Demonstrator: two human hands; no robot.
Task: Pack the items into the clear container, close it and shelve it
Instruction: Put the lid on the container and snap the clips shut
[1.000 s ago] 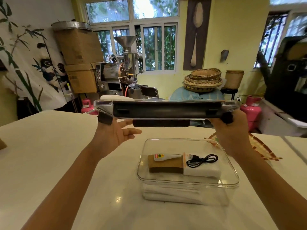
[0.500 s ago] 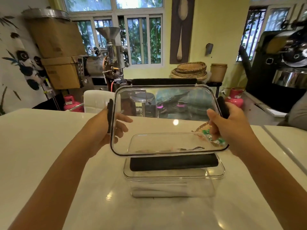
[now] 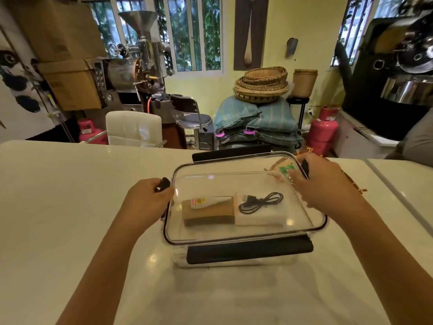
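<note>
The clear container (image 3: 234, 262) stands on the white table (image 3: 70, 207) in front of me. Its clear lid (image 3: 206, 233), with black latch flaps, lies on top of it, the front flap (image 3: 249, 250) hanging down. Through the lid I see a brown box (image 3: 208, 213), a white box (image 3: 257, 218), a coiled black cable (image 3: 260, 202) and a small white tube (image 3: 206, 201). My left hand (image 3: 145, 202) grips the lid's left edge at its black flap. My right hand (image 3: 328, 184) grips the right edge at the far right flap.
A woven mat (image 3: 351, 181) lies on the table behind my right hand. Beyond the table's far edge stand a white chair (image 3: 133, 127), a metal stool (image 3: 192, 116), pink gas cylinders (image 3: 322, 130), stacked sacks with baskets (image 3: 260, 118) and roasting machines. A person's sleeve (image 3: 419, 141) shows at right.
The lid was held up level in front of me, then tilted and lowered; now it rests flat on the container with both hands still on its side edges.
</note>
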